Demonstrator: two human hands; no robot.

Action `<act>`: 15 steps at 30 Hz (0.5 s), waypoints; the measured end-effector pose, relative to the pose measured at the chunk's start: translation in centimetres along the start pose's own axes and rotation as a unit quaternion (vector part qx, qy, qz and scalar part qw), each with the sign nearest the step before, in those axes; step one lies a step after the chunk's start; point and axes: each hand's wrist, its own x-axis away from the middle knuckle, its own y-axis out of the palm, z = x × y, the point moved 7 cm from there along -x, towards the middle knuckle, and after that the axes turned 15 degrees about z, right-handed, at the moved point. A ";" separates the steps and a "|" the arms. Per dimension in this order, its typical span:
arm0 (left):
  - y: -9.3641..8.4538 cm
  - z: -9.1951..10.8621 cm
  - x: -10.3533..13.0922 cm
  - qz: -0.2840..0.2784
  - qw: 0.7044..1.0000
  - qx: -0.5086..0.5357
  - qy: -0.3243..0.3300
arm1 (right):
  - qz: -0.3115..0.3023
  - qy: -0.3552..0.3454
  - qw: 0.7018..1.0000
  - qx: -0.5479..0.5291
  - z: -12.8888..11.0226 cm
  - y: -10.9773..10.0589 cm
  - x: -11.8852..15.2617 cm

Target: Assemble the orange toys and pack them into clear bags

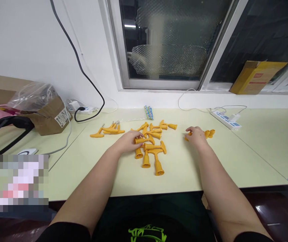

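My left hand (127, 143) is at the near left side of a loose pile of yellow plastic corkscrews. Its fingers are closed around the bell end of one corkscrew (145, 140), whose T-shaped handle points right. Several more, such as a corkscrew (158, 164) with its bell toward me, lie close by. My right hand (196, 137) is apart on the right, its fingers curled down on a yellow piece (188, 136), mostly hidden by the hand. Beside it stand yellow bell-shaped caps (211, 133). To the left lie T-handles (112, 129) with bare metal spirals.
Behind the pile lies a clear plastic bag with a colourful label (148, 112). A power strip (226, 120) is at the right rear. On the left are an open cardboard box (48, 117) and a black cable (83, 72) hanging to the table.
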 end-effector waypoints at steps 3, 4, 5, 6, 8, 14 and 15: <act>0.1 -0.4 0.0 -0.003 1.000 -0.011 -0.024 | 0.028 -0.014 1.000 -0.002 -0.6 -0.1 0.2; 0.0 -0.5 0.0 0.003 0.999 -0.012 -0.030 | 0.045 -0.024 0.999 -0.012 -1.0 -0.3 0.3; -0.3 -0.5 0.0 0.014 0.999 -0.008 -0.035 | 0.063 -0.036 0.997 -0.028 -1.4 -0.5 0.3; -0.6 -0.5 -0.1 0.031 0.999 0.001 -0.040 | 0.079 -0.052 0.994 -0.050 -2.0 -0.7 0.4; -1.3 -0.6 -0.2 0.077 0.995 0.032 -0.052 | 0.098 -0.096 0.985 -0.108 -3.6 -1.1 0.7; -2.2 0.0 -0.3 0.204 0.942 0.253 -0.084 | 0.015 -0.230 0.928 -0.292 -9.6 -1.1 3.9; -2.1 0.5 -0.3 0.215 0.932 0.281 -0.080 | -0.008 -0.240 0.916 -0.323 -10.6 -0.9 4.8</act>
